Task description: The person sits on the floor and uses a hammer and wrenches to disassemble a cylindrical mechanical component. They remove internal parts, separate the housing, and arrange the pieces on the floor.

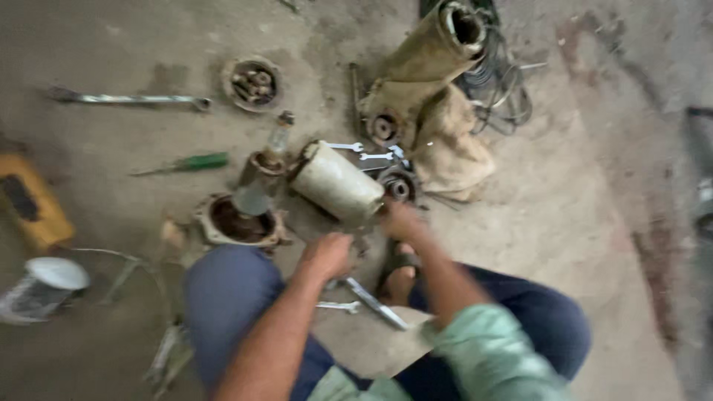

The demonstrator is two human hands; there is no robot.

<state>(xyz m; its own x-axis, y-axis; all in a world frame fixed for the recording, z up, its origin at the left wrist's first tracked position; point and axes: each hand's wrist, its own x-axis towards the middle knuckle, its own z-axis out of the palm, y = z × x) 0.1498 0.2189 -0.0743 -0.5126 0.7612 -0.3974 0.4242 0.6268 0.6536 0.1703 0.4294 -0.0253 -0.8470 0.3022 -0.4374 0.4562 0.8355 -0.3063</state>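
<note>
Both hands are on the pale cylindrical motor housing (336, 182), which lies tilted on the concrete floor (564, 223), its open end pointing toward ten o'clock. The left hand (327, 255) sits at the housing's near end, at about seven o'clock from it, fingers curled against the underside; the picture is blurred, so I cannot tell how firm the grasp is. The right hand (401, 220) is closed on the housing's lower right end, at four o'clock. Just beside the housing at nine o'clock, a rotor shaft (264, 174) stands up out of a rusty round end casing (236, 223). At ten o'clock, well apart, lies a green-handled screwdriver (186, 163), and beyond it a long steel wrench (130, 98). At one o'clock lies a bigger tan motor body (427, 63) with small spanners (368, 152) near it. Another spanner (375, 303) lies at six o'clock, between the knees.
</note>
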